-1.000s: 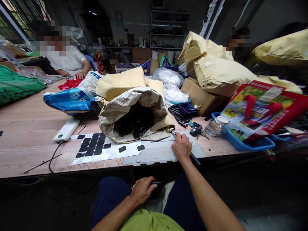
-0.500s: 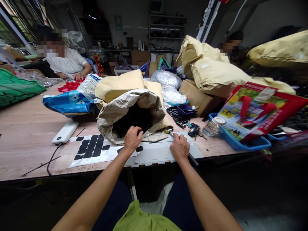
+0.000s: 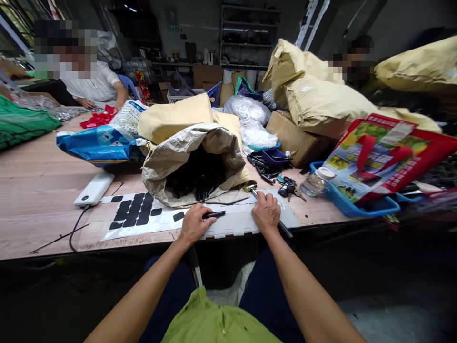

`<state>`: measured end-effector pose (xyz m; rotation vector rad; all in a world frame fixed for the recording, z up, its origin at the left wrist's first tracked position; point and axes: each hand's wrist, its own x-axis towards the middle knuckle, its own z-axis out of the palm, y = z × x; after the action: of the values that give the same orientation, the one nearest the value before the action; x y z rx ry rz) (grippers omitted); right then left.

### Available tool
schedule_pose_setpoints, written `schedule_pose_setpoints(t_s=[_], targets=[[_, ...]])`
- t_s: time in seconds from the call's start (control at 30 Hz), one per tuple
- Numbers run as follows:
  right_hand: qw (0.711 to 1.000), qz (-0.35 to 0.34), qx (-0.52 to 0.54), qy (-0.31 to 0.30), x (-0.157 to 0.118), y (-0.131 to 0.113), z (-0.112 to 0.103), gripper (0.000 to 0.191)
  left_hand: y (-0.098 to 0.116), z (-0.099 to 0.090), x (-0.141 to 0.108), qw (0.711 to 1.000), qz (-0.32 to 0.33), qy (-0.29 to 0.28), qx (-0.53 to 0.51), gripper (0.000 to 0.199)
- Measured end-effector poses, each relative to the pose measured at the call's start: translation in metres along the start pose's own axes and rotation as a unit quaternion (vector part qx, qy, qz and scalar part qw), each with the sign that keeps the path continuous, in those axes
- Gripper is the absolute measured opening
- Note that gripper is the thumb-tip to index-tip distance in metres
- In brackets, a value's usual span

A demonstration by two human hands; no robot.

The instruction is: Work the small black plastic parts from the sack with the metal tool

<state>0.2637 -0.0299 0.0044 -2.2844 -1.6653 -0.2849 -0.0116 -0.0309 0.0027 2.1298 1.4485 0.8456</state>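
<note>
My left hand point(image 3: 193, 223) is closed on a slim black pen-like piece point(image 3: 216, 215), which points right above a grey-white board point(image 3: 233, 226) at the table edge. Just behind it lies an open paper-lined sack point(image 3: 155, 164), its mouth towards me, with many similar black pieces point(image 3: 203, 188) inside. My right hand point(image 3: 266, 209) is wrapped round a tool with a metal shaft and black handle point(image 3: 286, 231); it slants across the board's right part. The tool's far end lies by the sack's lip, and its kind is unclear.
Left are a sheet of black stickers point(image 3: 134, 209) and a white power bank point(image 3: 94, 189) with a cable. Right are keys point(image 3: 290, 189), a lidded jar point(image 3: 314, 182) and a blue basket point(image 3: 346, 202) under a red bag. Full sacks point(image 3: 324, 102) stand behind; a co-worker point(image 3: 93, 83) sits far left.
My left hand has drawn back from the sack's mouth towards me, bringing out a black pen-like piece. My right hand keeps its hold on the tool. The view has shifted slightly.
</note>
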Motion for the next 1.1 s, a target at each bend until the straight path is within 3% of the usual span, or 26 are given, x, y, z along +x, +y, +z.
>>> schedule_pose_setpoints(t_s=[0.17, 0.27, 0.37, 0.47, 0.57, 0.7, 0.87, 1.1], targets=[[0.997, 0.015, 0.064, -0.049, 0.006, 0.005, -0.014, 0.039, -0.004, 0.004, -0.001, 1.0, 0.002, -0.01, -0.026, 0.014], [0.985, 0.019, 0.171, -0.025, -0.004, 0.004, -0.03, 0.039, -0.004, 0.0, 0.002, 1.0, 0.004, -0.024, -0.013, 0.016], [0.947, -0.022, 0.321, -0.002, -0.033, -0.009, -0.047, 0.038, -0.004, 0.0, 0.002, 1.0, 0.003, -0.025, 0.001, 0.016], [0.906, -0.099, 0.411, -0.041, -0.068, -0.03, -0.06, 0.036, -0.004, 0.002, 0.0, 1.0, 0.002, -0.025, 0.001, 0.018], [0.898, -0.132, 0.413, -0.075, -0.091, -0.047, -0.065, 0.037, -0.006, 0.005, -0.001, 1.0, 0.004, -0.022, -0.002, 0.019], [0.908, -0.152, 0.388, -0.049, -0.102, -0.058, -0.063, 0.04, -0.009, 0.005, -0.001, 1.0, 0.007, -0.019, -0.002, 0.02], [0.925, -0.185, 0.327, -0.055, -0.106, -0.057, -0.051, 0.04, -0.006, 0.005, 0.0, 1.0, 0.004, -0.029, 0.004, 0.013], [0.927, -0.15, 0.341, -0.051, -0.107, -0.05, -0.051, 0.04, -0.008, 0.008, -0.001, 1.0, 0.004, -0.009, 0.002, 0.021]])
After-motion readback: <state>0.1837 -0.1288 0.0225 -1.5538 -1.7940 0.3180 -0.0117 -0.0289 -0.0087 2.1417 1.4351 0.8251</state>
